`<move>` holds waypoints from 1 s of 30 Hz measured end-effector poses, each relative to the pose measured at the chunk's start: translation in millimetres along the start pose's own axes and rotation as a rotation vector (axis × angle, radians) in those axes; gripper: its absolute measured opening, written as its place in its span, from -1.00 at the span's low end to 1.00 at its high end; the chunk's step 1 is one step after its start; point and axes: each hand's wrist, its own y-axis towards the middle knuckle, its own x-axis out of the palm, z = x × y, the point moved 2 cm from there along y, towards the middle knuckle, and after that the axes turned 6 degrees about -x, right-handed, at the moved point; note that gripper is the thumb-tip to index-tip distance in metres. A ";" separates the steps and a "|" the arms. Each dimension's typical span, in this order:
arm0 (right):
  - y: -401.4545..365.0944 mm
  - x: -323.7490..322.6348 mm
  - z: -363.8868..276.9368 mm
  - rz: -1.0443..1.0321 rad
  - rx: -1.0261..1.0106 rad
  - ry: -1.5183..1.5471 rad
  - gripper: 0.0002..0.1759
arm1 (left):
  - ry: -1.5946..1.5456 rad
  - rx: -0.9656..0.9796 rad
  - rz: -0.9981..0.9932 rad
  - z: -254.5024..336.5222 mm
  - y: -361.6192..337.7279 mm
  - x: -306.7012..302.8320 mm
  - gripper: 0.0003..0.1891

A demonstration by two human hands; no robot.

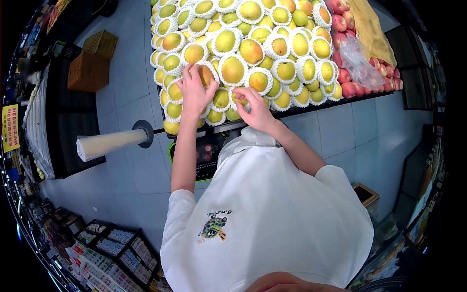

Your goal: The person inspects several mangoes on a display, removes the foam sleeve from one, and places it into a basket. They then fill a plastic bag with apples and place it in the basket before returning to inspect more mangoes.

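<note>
A person in a white cloth shirt (pixel 272 204) with a small cartoon on the front reaches both arms toward twelve o'clock. At eleven o'clock, the left hand (pixel 194 92) curls over a round, orange-yellow fruit (pixel 206 76) in a white foam net. The thumb is on one side and the fingers on the other, maybe so it can't roll. The right hand (pixel 253 108) is at twelve o'clock, fingers bent and a little apart, by a yellow-green fruit (pixel 238 99). It is hard to tell if they pinch it. The soft nets probably stop the piled fruits from bumping and bruising.

At ten o'clock, a pale plastic roll (pixel 109 144) sticks out from a round grey disc (pixel 145 130), perhaps to be easy to grab. At one o'clock, shiny red apples (pixel 348 90) sit in their own heap, likely to keep the kinds apart. A crumpled clear plastic bag (pixel 359 63) lies on them. Farther off, a yellow cloth (pixel 372 31) covers some, maybe to protect them.
</note>
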 end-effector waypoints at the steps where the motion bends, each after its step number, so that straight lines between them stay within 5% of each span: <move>1: -0.1 -0.2 0.4 -0.001 0.000 0.003 -0.56 | 0.011 -0.010 -0.048 -1.6 -0.8 1.8 -0.31; 7: -1.1 -0.3 1.1 0.013 0.016 0.017 -0.58 | 0.206 0.143 0.153 2.0 -12.3 -0.9 -0.35; 22: -6.6 -0.1 1.8 0.018 0.007 0.034 -0.60 | 0.185 0.020 0.069 -12.8 -31.1 -7.1 -0.11; 30: -9.2 0.3 -3.0 0.010 0.033 0.068 -0.58 | 0.124 0.069 0.188 -14.0 -37.7 -11.9 -0.21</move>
